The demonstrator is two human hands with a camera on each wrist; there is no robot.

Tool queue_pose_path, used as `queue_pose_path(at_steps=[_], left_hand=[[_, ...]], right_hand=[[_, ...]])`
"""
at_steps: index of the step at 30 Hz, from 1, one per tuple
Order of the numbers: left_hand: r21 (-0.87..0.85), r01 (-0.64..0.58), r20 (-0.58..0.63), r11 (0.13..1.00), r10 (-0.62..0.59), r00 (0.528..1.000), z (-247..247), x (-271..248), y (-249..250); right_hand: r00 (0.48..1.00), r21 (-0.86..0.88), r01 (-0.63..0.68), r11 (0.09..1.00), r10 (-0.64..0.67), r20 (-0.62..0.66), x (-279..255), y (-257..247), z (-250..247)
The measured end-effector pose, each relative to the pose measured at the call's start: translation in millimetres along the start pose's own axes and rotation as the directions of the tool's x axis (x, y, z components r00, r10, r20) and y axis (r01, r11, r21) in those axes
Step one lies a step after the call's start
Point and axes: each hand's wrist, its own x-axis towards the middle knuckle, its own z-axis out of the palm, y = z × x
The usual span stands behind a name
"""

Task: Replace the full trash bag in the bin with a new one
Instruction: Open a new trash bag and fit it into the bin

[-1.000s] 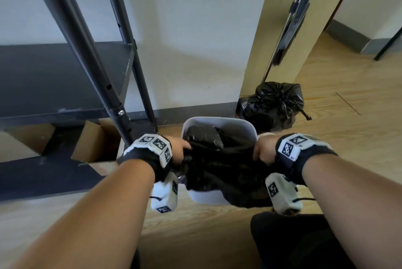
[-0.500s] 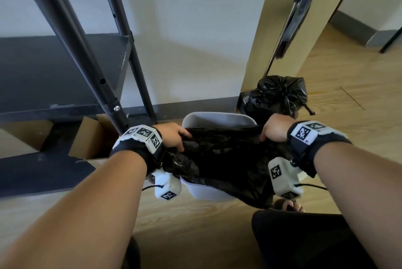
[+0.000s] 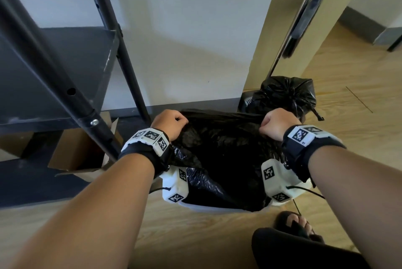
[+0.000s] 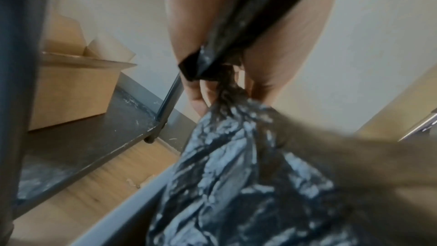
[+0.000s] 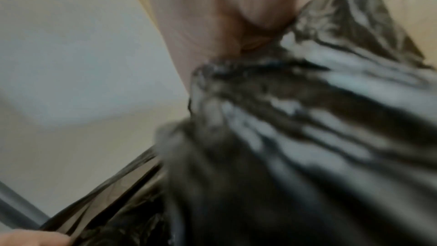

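A new black trash bag (image 3: pixel 224 153) is spread across the top of the white bin (image 3: pixel 208 209), whose near rim alone shows beneath it. My left hand (image 3: pixel 171 124) grips the bag's left edge in a fist, and my right hand (image 3: pixel 276 124) grips the right edge the same way, so the mouth is pulled taut between them. In the left wrist view the bunched plastic (image 4: pixel 236 175) runs out of my curled fingers (image 4: pixel 196 89). The right wrist view is blurred, showing the bag (image 5: pixel 295 137) under my fist (image 5: pixel 236 16). The tied full bag (image 3: pixel 287 94) sits on the floor behind the bin, at the right.
A black metal shelf rack (image 3: pixel 65 86) stands close on the left, with an open cardboard box (image 3: pixel 76 153) on its lowest shelf. A wooden door frame (image 3: pixel 272 29) rises behind the full bag. My sandalled foot (image 3: pixel 293 223) is on the wood floor just right of the bin.
Both hands have moved up and away from me and farther apart, pulling the bag's mouth wide. The bin's far rim, visible before, is now hidden by the bag.
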Motion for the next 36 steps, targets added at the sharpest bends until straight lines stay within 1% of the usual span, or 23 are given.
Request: queue_pose_path(at_steps=[1, 3, 5, 8, 11, 14, 16, 18, 19, 20, 21, 22, 23, 24, 25, 27, 28, 29, 31, 33, 34, 36], left_hand=[[0.012, 0.002, -0.036, 1.0, -0.001, 0.999, 2, 5, -2], [0.007, 0.035, -0.068, 0.999, -0.034, 0.997, 6, 15, -8], [-0.034, 0.059, -0.06, 0.998, -0.061, 0.996, 9, 26, -11], [-0.06, 0.036, -0.029, 0.998, -0.038, 0.999, 13, 35, -12], [-0.096, 0.025, 0.003, 0.995, -0.024, 1.0, 16, 42, -17], [-0.159, 0.057, 0.007, 0.986, -0.057, 0.998, 17, 48, -24], [-0.234, 0.142, 0.027, 0.962, -0.139, 0.99, 18, 53, -28], [-0.293, 0.253, 0.08, 0.922, -0.24, 0.968, 20, 56, -32], [-0.264, 0.318, 0.137, 0.91, -0.291, 0.947, 22, 57, -36], [-0.196, 0.399, 0.21, 0.896, -0.359, 0.909, 22, 56, -36], [-0.03, 0.415, 0.264, 0.909, -0.394, 0.881, 21, 54, -36], [0.121, 0.393, 0.302, 0.911, -0.411, 0.86, 20, 49, -37], [0.207, 0.393, 0.344, 0.896, -0.443, 0.828, 18, 45, -34], [0.233, 0.377, 0.384, 0.896, -0.441, 0.811, 17, 43, -34], [0.254, 0.37, 0.392, 0.893, -0.445, 0.805, 16, 41, -33], [0.2, 0.383, 0.389, 0.902, -0.432, 0.814, 14, 38, -33], [0.183, 0.375, 0.394, 0.909, -0.417, 0.819, 13, 36, -32], [0.156, 0.36, 0.384, 0.92, -0.392, 0.836, 12, 34, -32], [0.0, 0.346, 0.289, 0.938, -0.331, 0.898, 8, 31, -32], [-0.167, 0.321, 0.171, 0.932, -0.293, 0.941, 1, 25, -30], [-0.213, 0.293, 0.103, 0.932, -0.276, 0.955, -3, 21, -28], [-0.209, 0.194, -0.02, 0.958, -0.202, 0.979, -12, 10, -22]], right_hand=[[1.0, -0.004, -0.014, 1.0, 0.014, -0.019, 5, -1, 1], [0.998, -0.014, -0.048, 0.999, 0.047, -0.051, 14, -3, 3], [0.995, -0.017, -0.073, 0.997, 0.072, -0.07, 25, -3, 6], [0.995, 0.026, -0.093, 0.995, 0.094, -0.032, 41, 2, 13], [0.997, 0.11, -0.064, 0.992, 0.059, 0.044, 59, 11, 25], [0.999, 0.194, -0.017, 0.981, 0.009, 0.042, 69, 16, 32], [0.999, 0.221, -0.022, 0.975, 0.015, 0.032, 75, 19, 35], [0.996, 0.18, -0.049, 0.983, 0.035, 0.085, 82, 22, 39], [0.991, 0.14, -0.071, 0.988, 0.054, 0.121, 84, 24, 41], [0.985, 0.107, -0.109, 0.988, 0.093, 0.146, 88, 26, 42], [0.976, 0.097, -0.158, 0.983, 0.14, 0.166, 91, 29, 43], [0.965, 0.087, -0.202, 0.975, 0.183, 0.188, 91, 31, 43], [0.955, 0.066, -0.231, 0.971, 0.214, 0.203, 91, 32, 44], [0.953, 0.038, -0.233, 0.972, 0.221, 0.209, 88, 33, 43], [0.957, 0.035, -0.215, 0.976, 0.203, 0.209, 85, 34, 42], [0.976, 0.039, -0.115, 0.993, 0.106, 0.188, 77, 31, 35], [0.986, 0.032, -0.043, 0.999, 0.038, 0.161, 70, 28, 31], [0.993, 0.041, 0.014, 0.999, -0.019, 0.114, 64, 26, 28], [0.997, 0.077, 0.075, 0.994, -0.075, -0.003, 49, 19, 20], [0.988, 0.097, 0.116, 0.989, -0.105, -0.112, 34, 11, 15], [0.981, 0.121, 0.136, 0.983, -0.116, -0.158, 27, 7, 13], [0.964, 0.166, 0.184, 0.969, -0.145, -0.223, 14, -2, 9]])
